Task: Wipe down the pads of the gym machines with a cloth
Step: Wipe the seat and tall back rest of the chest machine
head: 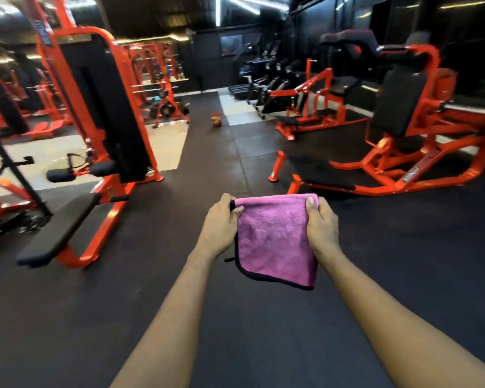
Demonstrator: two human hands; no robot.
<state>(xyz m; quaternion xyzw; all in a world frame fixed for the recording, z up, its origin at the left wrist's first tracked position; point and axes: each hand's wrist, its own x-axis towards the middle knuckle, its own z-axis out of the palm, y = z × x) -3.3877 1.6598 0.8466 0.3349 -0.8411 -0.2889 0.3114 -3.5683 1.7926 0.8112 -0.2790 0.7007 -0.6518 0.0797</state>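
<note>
A dark rubber floor (165, 289) fills most of the frame, with orange-framed gym machines standing on it at both sides. At the left a tall weight-stack machine (101, 107) carries a long black bench pad (58, 229) that slopes toward the lower left. At the right a low, sprawling machine (420, 163) shows an upright black back pad (401, 105) and what looks like a flat black pad (319, 169) near the floor. At centre frame the pink cloth (277, 242) is held out in the air above the floor, touching no machine. It is folded to a rough square with dark trim along its lower edge. The left hand (221, 228) pinches its upper left corner and the right hand (324, 228) pinches its upper right corner, thumb on the front face, so it hangs spread between them. I judge this the readying step, with no pad under the cloth yet. The next move calls for closing on one pad, gathering the cloth into one palm and pressing it flat on the upholstery.
</note>
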